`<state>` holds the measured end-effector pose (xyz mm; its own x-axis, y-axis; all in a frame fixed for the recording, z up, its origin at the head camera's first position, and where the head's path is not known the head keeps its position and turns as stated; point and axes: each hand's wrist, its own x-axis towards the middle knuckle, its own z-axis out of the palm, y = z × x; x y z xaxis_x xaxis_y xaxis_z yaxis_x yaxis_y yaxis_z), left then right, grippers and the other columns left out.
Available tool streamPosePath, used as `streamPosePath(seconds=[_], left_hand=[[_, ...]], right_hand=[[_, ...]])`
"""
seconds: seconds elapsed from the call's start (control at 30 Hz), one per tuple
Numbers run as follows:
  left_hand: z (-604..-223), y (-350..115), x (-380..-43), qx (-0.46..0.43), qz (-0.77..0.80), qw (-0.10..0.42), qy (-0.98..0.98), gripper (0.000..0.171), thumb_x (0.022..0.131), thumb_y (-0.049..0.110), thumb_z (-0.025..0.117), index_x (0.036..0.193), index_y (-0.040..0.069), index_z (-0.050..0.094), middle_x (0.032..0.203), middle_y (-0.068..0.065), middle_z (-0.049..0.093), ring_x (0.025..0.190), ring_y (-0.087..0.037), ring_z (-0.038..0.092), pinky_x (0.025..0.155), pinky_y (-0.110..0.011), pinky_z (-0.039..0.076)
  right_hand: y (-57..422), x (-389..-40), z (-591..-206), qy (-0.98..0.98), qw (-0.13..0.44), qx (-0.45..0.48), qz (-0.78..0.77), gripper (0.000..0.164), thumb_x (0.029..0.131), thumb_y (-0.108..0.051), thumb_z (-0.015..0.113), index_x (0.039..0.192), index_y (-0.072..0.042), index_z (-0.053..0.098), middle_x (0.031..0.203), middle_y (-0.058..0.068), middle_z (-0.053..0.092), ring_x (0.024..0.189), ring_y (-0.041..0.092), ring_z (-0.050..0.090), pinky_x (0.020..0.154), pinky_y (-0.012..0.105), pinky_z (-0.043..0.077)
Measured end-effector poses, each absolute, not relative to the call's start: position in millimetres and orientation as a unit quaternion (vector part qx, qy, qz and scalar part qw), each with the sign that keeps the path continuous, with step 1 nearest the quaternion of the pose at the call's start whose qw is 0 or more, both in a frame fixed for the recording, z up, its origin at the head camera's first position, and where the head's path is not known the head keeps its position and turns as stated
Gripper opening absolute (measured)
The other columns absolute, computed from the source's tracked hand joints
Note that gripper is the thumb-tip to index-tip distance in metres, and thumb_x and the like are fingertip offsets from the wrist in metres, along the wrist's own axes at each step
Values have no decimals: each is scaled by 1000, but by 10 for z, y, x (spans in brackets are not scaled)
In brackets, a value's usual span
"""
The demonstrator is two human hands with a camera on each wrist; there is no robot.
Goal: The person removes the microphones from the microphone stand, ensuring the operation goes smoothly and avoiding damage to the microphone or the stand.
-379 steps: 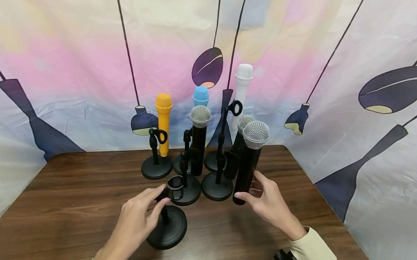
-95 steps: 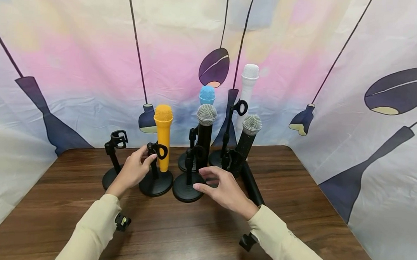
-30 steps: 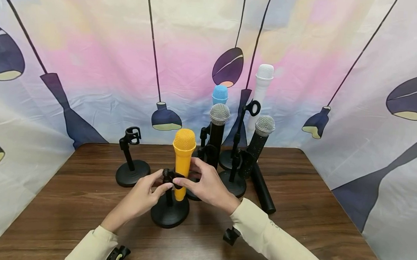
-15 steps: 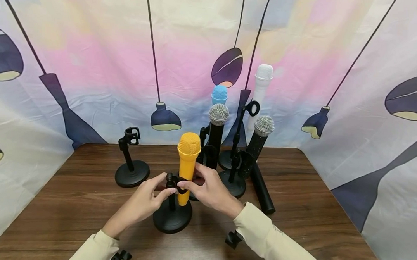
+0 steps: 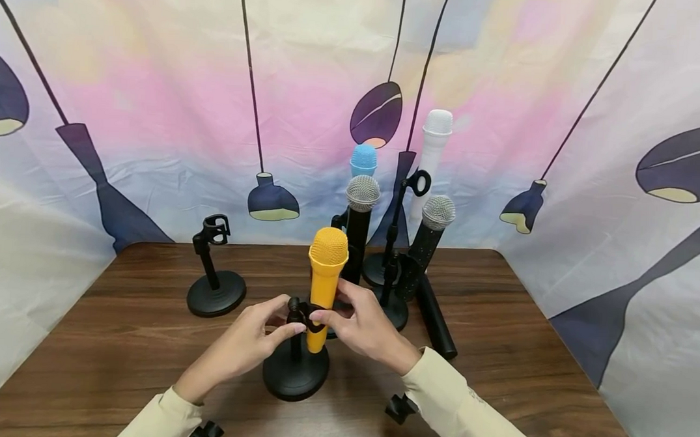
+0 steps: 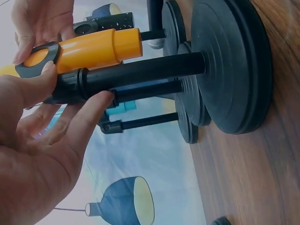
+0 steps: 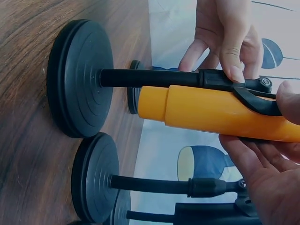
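A yellow microphone (image 5: 327, 269) stands nearly upright in the ring clip of a black desk microphone stand (image 5: 295, 378), near the middle of the table. My left hand (image 5: 241, 347) pinches the top of the stand's pole, just below the clip. From the other side my right hand (image 5: 374, 330) grips the microphone, thumb on the clip ring and fingers behind the body. In the right wrist view, the microphone (image 7: 201, 108) passes through the clip, its lower end beside the pole. The left wrist view shows the round base (image 6: 229, 70) against the wooden table.
An unfilled microphone stand (image 5: 216, 292) is at the back left. Behind my right hand cluster more stands with blue (image 5: 363, 159), white (image 5: 438, 128) and silver-headed black (image 5: 358, 225) microphones. A black microphone body (image 5: 436, 317) lies on the table (image 5: 115, 365), its head hidden.
Earlier my right hand held a black microphone and my left another stand; that stand is now back left, and a black microphone lies down. The yellow microphone and its stand have moved right and nearer.
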<state>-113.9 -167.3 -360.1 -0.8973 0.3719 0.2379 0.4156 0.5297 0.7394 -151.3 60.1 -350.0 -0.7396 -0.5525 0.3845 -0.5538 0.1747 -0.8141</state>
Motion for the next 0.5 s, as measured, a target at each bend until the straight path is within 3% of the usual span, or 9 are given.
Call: streamPosePath(seconds=[0.27, 0.5], left_hand=[[-3566, -1571, -1095, -225, -441, 25, -868, 32, 100, 26, 67, 129, 13, 60, 117, -5, 70, 109, -25, 69, 89, -43, 57], [-3591, -1457, -1116, -233, -451, 56, -860, 32, 95, 16, 73, 125, 11, 63, 114, -3, 71, 104, -20, 70, 86, -34, 58]], right_hand=[[716, -1487, -3489, -766, 7, 364, 530, 42, 96, -17, 72, 134, -4, 58, 120, 11, 67, 108, 21, 68, 86, 33, 57], [804, -1480, -3487, -762, -8, 355, 542, 43, 96, -15, 73, 134, -5, 58, 123, 10, 65, 112, 22, 67, 89, 33, 57]])
